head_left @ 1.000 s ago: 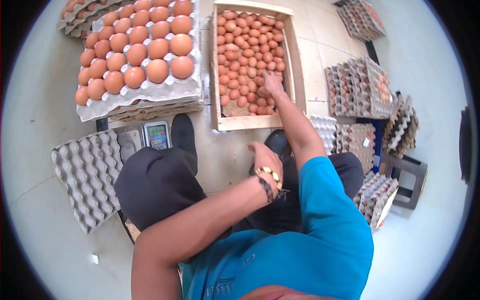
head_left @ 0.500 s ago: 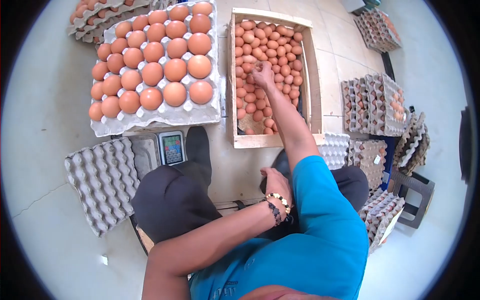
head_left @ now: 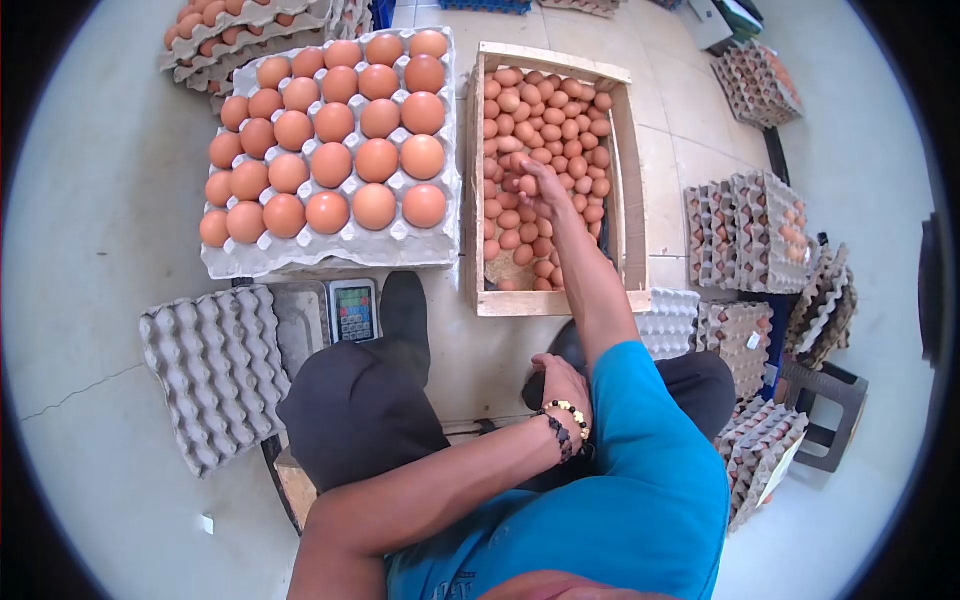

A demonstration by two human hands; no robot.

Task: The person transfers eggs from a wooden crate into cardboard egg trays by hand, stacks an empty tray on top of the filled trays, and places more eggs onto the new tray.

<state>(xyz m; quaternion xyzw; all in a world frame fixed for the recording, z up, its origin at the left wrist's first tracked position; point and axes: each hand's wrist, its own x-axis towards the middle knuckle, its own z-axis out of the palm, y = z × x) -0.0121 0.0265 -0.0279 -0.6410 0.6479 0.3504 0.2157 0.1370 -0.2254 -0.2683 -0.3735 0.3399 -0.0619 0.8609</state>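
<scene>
My right hand (head_left: 541, 187) reaches into a wooden crate (head_left: 560, 303) of loose brown eggs. The palm is turned sideways and the fingers curl round a brown egg (head_left: 528, 184); another egg may be at the fingertips. My left hand (head_left: 564, 384), with two bracelets at the wrist, rests low by my right leg near the right sleeve. Most of its fingers are hidden, so I cannot make out whether it holds anything. Left of the crate stands a grey egg tray (head_left: 330, 250) filled with rows of brown eggs, on top of a stack.
A digital scale (head_left: 354, 310) sits by my left shoe (head_left: 404, 315), with an empty grey tray (head_left: 215, 370) beside it. Stacked egg trays (head_left: 750, 232) line the right side near a dark plastic stool (head_left: 835, 415). More filled trays (head_left: 255, 40) stand at the upper left.
My right hand has turned from palm down over the eggs to palm sideways, with an egg now visible in its fingers. The whole view has shifted slightly; my left hand stays in place.
</scene>
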